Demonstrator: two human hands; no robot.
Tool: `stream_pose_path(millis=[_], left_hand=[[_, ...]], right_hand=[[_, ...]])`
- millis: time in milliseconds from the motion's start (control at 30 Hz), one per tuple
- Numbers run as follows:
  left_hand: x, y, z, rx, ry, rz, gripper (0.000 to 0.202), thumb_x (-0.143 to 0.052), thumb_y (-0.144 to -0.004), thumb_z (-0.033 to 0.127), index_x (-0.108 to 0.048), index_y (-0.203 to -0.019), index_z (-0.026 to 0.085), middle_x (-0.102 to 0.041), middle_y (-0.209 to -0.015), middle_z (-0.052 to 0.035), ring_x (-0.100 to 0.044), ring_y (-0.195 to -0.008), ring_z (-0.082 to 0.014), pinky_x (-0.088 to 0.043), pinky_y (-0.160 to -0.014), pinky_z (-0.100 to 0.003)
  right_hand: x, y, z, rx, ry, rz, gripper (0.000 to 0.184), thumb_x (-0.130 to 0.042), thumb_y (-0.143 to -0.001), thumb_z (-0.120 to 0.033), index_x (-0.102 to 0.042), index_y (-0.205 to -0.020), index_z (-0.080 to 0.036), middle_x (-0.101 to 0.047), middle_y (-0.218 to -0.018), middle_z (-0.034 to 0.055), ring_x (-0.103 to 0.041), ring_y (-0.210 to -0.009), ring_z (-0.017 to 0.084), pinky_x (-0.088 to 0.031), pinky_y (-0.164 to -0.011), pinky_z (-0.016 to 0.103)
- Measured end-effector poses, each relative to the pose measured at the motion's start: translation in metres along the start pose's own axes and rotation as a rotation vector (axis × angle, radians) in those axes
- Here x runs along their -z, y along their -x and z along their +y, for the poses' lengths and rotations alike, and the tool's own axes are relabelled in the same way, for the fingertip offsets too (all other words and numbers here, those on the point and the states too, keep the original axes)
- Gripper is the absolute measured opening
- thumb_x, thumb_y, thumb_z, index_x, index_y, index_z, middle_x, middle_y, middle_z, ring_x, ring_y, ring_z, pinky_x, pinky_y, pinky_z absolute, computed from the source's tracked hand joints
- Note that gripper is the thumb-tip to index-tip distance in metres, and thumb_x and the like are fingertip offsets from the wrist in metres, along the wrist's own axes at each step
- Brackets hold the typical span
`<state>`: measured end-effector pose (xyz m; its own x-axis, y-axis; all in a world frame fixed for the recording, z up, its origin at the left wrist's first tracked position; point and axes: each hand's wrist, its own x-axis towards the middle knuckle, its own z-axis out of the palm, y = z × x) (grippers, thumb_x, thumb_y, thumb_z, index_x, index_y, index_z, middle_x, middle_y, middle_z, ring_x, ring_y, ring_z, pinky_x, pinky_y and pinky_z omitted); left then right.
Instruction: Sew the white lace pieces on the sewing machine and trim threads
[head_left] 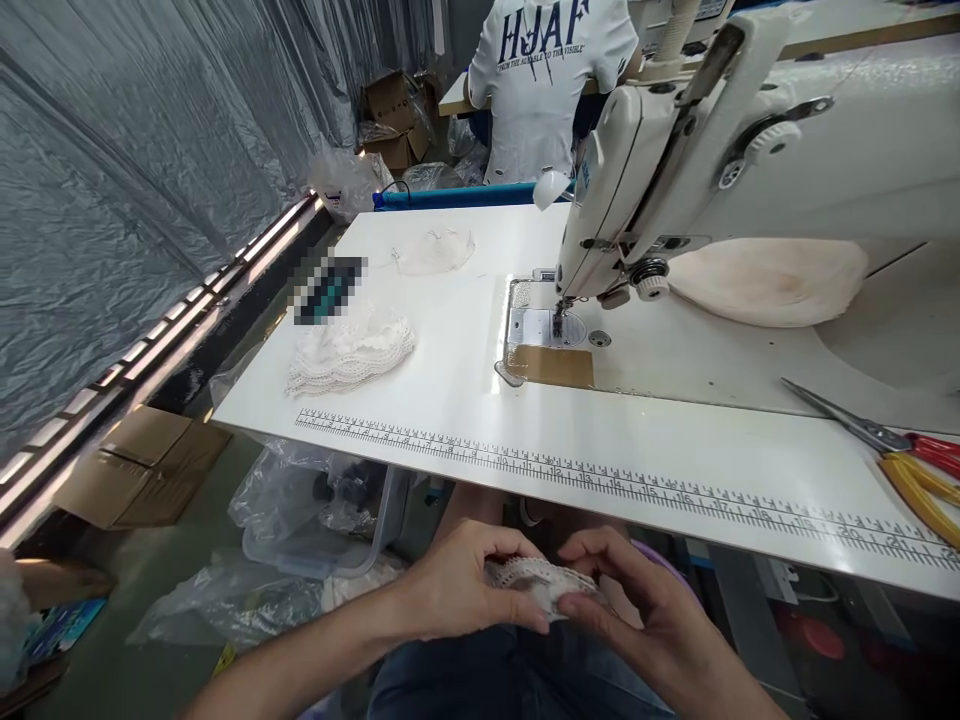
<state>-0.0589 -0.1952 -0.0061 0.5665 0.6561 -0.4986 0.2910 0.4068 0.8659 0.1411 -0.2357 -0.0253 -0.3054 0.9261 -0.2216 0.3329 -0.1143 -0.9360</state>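
Observation:
Below the front edge of the sewing table, over my lap, both hands hold one small white lace piece (541, 580). My left hand (457, 585) pinches its left end with curled fingers. My right hand (637, 600) grips its right end, thumb on top. A stack of the same white lace pieces (349, 352) lies on the table's left part. The sewing machine (720, 150) stands at the right, its needle and presser foot (559, 322) over the metal plate.
Scissors with red and yellow handles (896, 445) lie at the right edge. A printed ruler (600, 480) runs along the table's front. Cream padded pieces (769, 280) sit under the machine arm. Another person in a white shirt (547, 80) sits beyond. Bags and boxes (142, 465) crowd the floor at left.

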Motion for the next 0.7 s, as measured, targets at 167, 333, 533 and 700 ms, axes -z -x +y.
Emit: stream_pose_path(millis=[167, 333, 533, 700], left_hand=[[-0.0023, -0.0040, -0.0022, 0.020, 0.122, 0.043, 0.022, -0.071, -0.069, 0.028, -0.071, -0.080, 0.009, -0.061, -0.066, -0.0013, -0.050, -0.060, -0.0095, -0.037, -0.058, -0.020], [-0.0009, -0.0049, -0.0055, 0.033, 0.217, 0.024, 0.025, -0.075, -0.064, 0.032, -0.072, -0.075, 0.009, -0.062, -0.065, -0.0027, -0.051, -0.060, -0.0100, -0.039, -0.059, -0.021], [0.0025, -0.0020, -0.0059, 0.034, 0.153, 0.026, 0.026, -0.075, -0.065, 0.034, -0.074, -0.077, 0.010, -0.064, -0.065, -0.0041, -0.049, -0.059, -0.0101, -0.037, -0.057, -0.021], [0.0050, 0.0009, -0.0040, 0.030, 0.104, 0.024, 0.024, -0.073, -0.068, 0.033, -0.075, -0.076, 0.011, -0.064, -0.062, -0.0036, -0.048, -0.057, -0.0094, -0.036, -0.056, -0.020]], right_hand=[[-0.0002, -0.0017, 0.0017, -0.036, -0.083, -0.038, 0.016, -0.062, -0.081, -0.036, -0.058, -0.089, -0.023, -0.057, -0.075, -0.0015, -0.053, -0.068, 0.013, -0.043, -0.058, 0.020], [0.0032, -0.0058, 0.0025, -0.130, -0.294, -0.186, 0.020, -0.060, -0.084, -0.041, -0.062, -0.084, -0.021, -0.057, -0.073, -0.0012, -0.050, -0.067, 0.012, -0.039, -0.056, 0.019], [0.0039, -0.0056, 0.0013, -0.128, -0.316, -0.196, 0.020, -0.059, -0.084, -0.040, -0.065, -0.079, -0.021, -0.059, -0.074, -0.0006, -0.051, -0.069, 0.013, -0.040, -0.061, 0.021], [0.0024, -0.0042, -0.0016, -0.108, -0.258, -0.167, 0.026, -0.056, -0.085, -0.043, -0.064, -0.076, -0.020, -0.058, -0.072, -0.0001, -0.051, -0.069, 0.014, -0.040, -0.062, 0.022]])
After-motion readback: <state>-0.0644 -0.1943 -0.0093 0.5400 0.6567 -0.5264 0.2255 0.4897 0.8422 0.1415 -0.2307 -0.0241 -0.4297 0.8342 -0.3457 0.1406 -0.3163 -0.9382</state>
